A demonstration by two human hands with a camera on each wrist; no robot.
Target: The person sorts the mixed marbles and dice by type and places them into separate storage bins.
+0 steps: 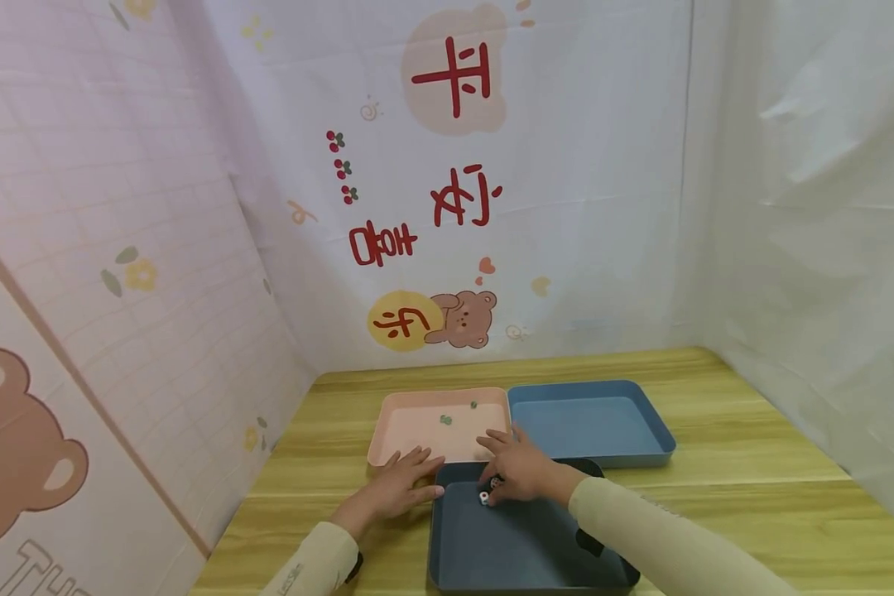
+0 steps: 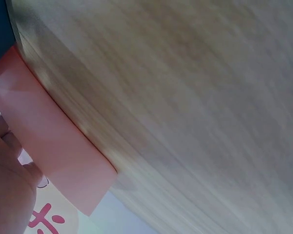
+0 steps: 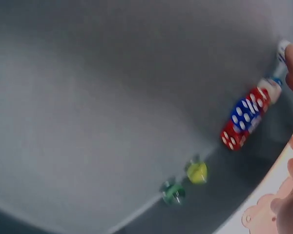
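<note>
In the head view, the right hand (image 1: 523, 468) reaches over the dark tray (image 1: 507, 546), a thumb and finger bent down close together at a white die (image 1: 484, 498) that sits on the tray floor near its far left corner; a small dark piece (image 1: 496, 482) lies right beside it, partly covered. The die is a cube with no long axis, one spotted face turned roughly toward the camera. Whether the fingers pinch it cannot be told; the others extend toward the far left. The left hand (image 1: 395, 494) lies palm down with fingers spread, beside the dark tray's left corner and the near edge of the pink tray (image 1: 410, 430), which holds small green pieces (image 1: 446, 420). The blue tray (image 1: 584, 424) stands to the right of it, all on a wood-grain surface (image 1: 745, 472). In the left wrist view, the pink tray's outer wall slants from upper left to lower right, the left hand just past it, holding nothing visible. In the right wrist view, a blurred row of red and blue spotted pieces (image 3: 246, 116) has its long axis running from lower left to upper right, toward the white die under a fingertip; a yellow piece (image 3: 197, 172) and a green piece (image 3: 173, 193) lie beyond its lower end.
</note>
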